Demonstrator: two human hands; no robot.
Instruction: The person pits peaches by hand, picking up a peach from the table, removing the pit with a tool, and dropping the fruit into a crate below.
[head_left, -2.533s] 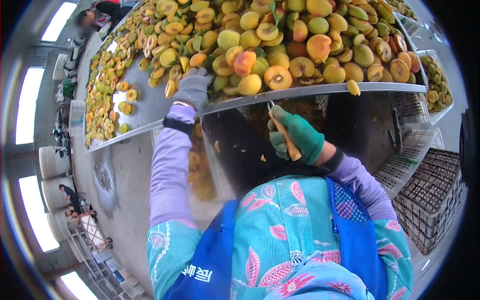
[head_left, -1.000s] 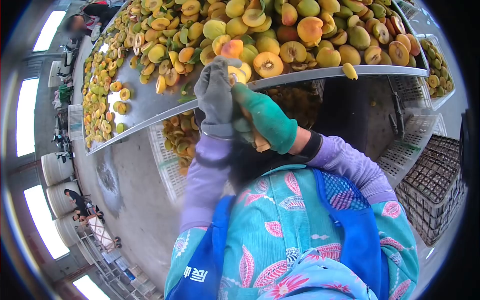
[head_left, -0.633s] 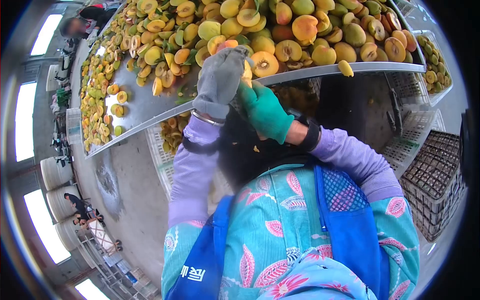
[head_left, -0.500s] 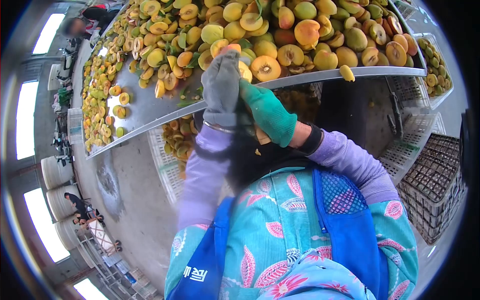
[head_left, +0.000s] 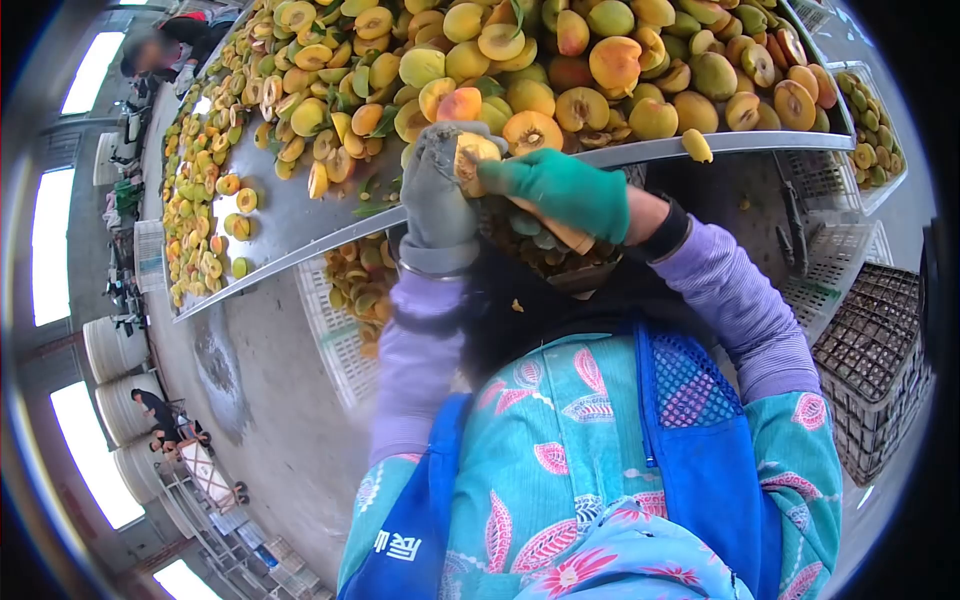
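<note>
My left hand [head_left: 437, 190], in a grey glove, is closed around a peach half [head_left: 474, 163], its orange cut face turned toward my right hand. My right hand [head_left: 560, 195], in a green glove, is closed on a tool with a pale wooden handle [head_left: 556, 228] that sticks out below the fist. The tool's working end is hidden at the peach. Both hands meet over the near rim of a metal table [head_left: 700, 150] heaped with whole and halved peaches [head_left: 530, 97].
Beneath the table stands a white crate [head_left: 330, 335] with cut peaches beside it. To the right are a crate of green fruit [head_left: 870, 130] and a stacked dark-topped crate [head_left: 870, 350]. One person [head_left: 165, 55] works at the far left end; others are beside a cart [head_left: 205, 475].
My hands have turned so the peach half's cut face shows between them. My right hand has moved slightly right and up, and more of the wooden handle is visible.
</note>
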